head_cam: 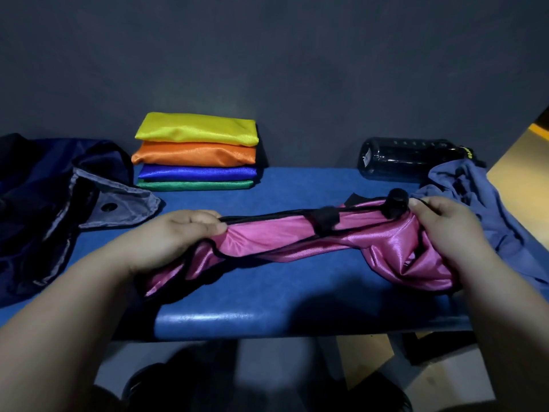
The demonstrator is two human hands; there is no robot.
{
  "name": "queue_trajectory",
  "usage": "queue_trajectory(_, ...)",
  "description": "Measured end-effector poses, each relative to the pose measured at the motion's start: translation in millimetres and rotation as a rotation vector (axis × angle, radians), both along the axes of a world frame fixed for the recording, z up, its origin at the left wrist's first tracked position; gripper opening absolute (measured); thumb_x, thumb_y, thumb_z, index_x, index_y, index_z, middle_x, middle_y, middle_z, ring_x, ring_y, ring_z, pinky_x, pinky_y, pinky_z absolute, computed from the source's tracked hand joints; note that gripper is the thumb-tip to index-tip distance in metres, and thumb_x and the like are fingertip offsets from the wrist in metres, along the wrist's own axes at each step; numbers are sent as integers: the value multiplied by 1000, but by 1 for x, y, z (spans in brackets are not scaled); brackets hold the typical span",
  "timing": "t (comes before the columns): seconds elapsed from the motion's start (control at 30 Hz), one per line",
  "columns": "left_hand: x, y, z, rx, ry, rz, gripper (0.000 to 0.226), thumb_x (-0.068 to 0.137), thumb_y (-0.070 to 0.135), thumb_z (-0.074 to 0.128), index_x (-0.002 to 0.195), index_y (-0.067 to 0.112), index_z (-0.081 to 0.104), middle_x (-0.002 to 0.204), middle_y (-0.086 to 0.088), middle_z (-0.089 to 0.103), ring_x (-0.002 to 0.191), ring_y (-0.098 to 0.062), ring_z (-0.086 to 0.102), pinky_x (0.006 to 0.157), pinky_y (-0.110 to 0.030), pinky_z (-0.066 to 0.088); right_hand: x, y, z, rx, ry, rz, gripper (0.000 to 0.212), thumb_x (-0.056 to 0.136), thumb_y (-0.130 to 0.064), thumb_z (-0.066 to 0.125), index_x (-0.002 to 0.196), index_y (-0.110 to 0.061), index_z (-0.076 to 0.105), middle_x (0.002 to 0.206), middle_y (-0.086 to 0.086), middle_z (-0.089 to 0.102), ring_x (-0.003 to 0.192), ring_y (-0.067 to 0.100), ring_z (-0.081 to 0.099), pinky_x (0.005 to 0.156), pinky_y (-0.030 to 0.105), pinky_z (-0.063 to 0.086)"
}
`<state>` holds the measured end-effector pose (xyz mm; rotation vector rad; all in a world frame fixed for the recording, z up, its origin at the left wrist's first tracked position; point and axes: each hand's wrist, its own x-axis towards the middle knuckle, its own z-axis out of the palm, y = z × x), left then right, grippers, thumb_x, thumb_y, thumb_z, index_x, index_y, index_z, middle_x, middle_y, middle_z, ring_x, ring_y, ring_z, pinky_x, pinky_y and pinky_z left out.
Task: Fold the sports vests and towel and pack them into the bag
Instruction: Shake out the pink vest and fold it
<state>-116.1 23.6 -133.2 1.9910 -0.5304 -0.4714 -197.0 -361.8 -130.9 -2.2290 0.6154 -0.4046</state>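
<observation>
The person is standing at the blue worktop and holding a pink vest stretched between both hands, just above the surface. The left hand is gripping the vest's left end, its fingers curling over the black-trimmed edge and pinching it. The right hand is clutching the other end in the same way, with cloth bunching and hanging down under the palm. The vest is lying crumpled rather than flat, sagging a little in the middle, where a black patch is showing across it. A dark rounded lump is sitting just beside the right thumb (I cannot tell what it is).

Behind the left hand, against the dark wall, four folded vests are resting in a neat pile: a yellow vest on top, then an orange vest, a blue vest and a green vest at the bottom. To the left of the pile, a navy bag is slumping open on the worktop, its grey flap pointing towards the left hand. At the right end, a blue-grey towel is lying in a loose heap, touching the right hand's far side and spilling over the edge. A dark bottle is lying on its side just behind the towel.
</observation>
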Motion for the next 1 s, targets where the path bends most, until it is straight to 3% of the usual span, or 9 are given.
queue_trajectory(0.1, 0, 4, 5, 98, -43, -35, 31, 87, 32, 64, 60, 20, 69, 68, 14, 60, 68, 1, 57, 70, -11, 39, 0, 5, 1, 32, 26, 29, 25, 95, -34, 59, 96, -11, 71, 92, 6, 69, 88, 21, 61, 84, 34, 44)
queue_trajectory(0.17, 3, 5, 0, 338, -217, -58, 30, 76, 49, 69, 61, 22, 70, 72, 10, 60, 71, -2, 59, 70, -12, 39, 1, 7, 0, 37, 51, 42, 25, 95, -32, 59, 94, -9, 70, 90, 8, 69, 85, 22, 60, 80, 31, 42)
queue_trajectory(0.23, 6, 3, -9, 483, -362, -50, 17, 75, 39, 79, 65, 32, 67, 80, 9, 59, 78, -1, 58, 72, -10, 39, 1, 7, -2, 33, 72, 38, 26, 95, -34, 59, 94, -10, 70, 89, 7, 69, 86, 23, 61, 82, 33, 43)
queue_trajectory(0.5, 7, 2, -10, 483, -504, -85, 39, 77, 6, 74, 63, 40, 61, 82, 13, 56, 81, 3, 57, 68, -7, 38, 4, 6, -5, 18, 93, 17, 26, 94, -35, 60, 90, -12, 71, 84, 8, 69, 88, 27, 62, 87, 39, 47)
queue_trajectory(0.6, 6, 1, -12, 509, -489, -149, 31, 82, 17, 70, 69, 44, 62, 86, 17, 56, 85, 10, 54, 74, -5, 36, 5, 6, -6, 17, 96, 17, 27, 95, -35, 59, 93, -11, 71, 85, 6, 69, 88, 26, 62, 86, 37, 45)
queue_trajectory(0.67, 4, -1, -10, 498, -447, -162, 9, 77, 38, 71, 71, 40, 64, 88, 15, 55, 85, 8, 55, 78, -13, 40, 5, 6, -6, 17, 101, 22, 27, 95, -35, 59, 93, -11, 70, 84, 6, 68, 87, 26, 61, 83, 35, 44)
queue_trajectory(0.77, -1, -5, -8, 570, -415, -135, 36, 64, 62, 76, 78, 32, 64, 91, 12, 53, 81, -1, 55, 72, -20, 44, 4, 6, -6, 33, 91, 26, 28, 95, -34, 58, 91, -9, 69, 84, 9, 68, 85, 26, 61, 80, 33, 43)
queue_trajectory(0.87, -3, -10, -8, 682, -469, -103, 39, 63, 62, 79, 78, 32, 58, 92, 13, 50, 80, -2, 52, 61, -18, 36, 4, 6, -6, 37, 89, 28, 27, 95, -33, 58, 92, -9, 69, 84, 9, 68, 84, 25, 60, 78, 31, 40)
queue_trajectory(1.0, 1, -10, -13, 633, -504, -95, 27, 74, 55, 74, 72, 33, 58, 91, 13, 51, 80, 0, 51, 65, -20, 38, 3, 5, -6, 53, 70, 28, 24, 95, -35, 59, 93, -13, 70, 86, 8, 69, 86, 25, 62, 70, 31, 43)
